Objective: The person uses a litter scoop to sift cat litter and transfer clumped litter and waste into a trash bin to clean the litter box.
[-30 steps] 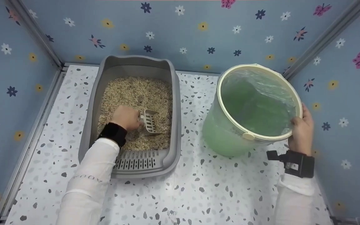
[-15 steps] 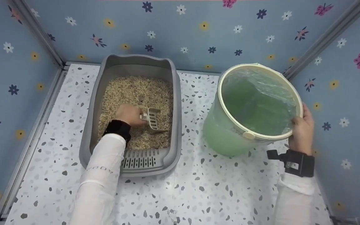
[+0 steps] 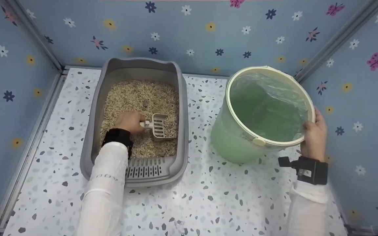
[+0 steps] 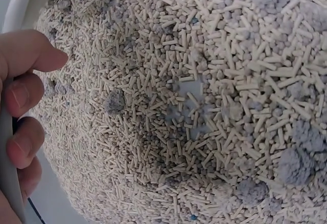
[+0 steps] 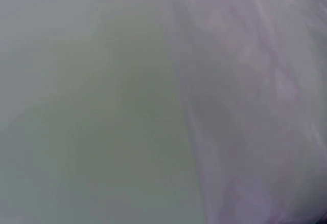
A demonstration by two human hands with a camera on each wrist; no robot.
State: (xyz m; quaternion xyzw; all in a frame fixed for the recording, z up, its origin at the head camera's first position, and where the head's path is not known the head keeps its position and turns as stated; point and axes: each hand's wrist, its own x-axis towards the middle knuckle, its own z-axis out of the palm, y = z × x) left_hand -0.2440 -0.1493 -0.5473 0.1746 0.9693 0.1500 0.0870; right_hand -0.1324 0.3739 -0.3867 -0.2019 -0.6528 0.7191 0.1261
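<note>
My left hand (image 3: 131,122) grips the handle of a pale slotted litter scoop (image 3: 149,124) inside a grey litter box (image 3: 184,108). The scoop's head lies over the litter, slots facing up, towards the box's right wall. In the left wrist view, curled fingers (image 4: 26,137) wrap the handle; the scoop's head is out of that view. Pellet litter (image 4: 102,147) holds several grey clumps (image 4: 296,165). My right hand (image 3: 315,137) holds the cream rim of a tilted green bin (image 3: 238,144), thumb over the rim. A clear plastic liner (image 3: 284,88) hangs inside.
Both containers stand on a white speckled surface (image 3: 202,196), the box left and the bin right, with a gap between them. Blue flowered panels (image 3: 176,32) enclose the back and sides. The right wrist view shows only blurred liner (image 5: 245,106) and greenish bin wall (image 5: 102,121).
The scoop has shifted slightly right within the box, and its head has turned flatter, slots now facing up. My right hand and the bin keep their places.
</note>
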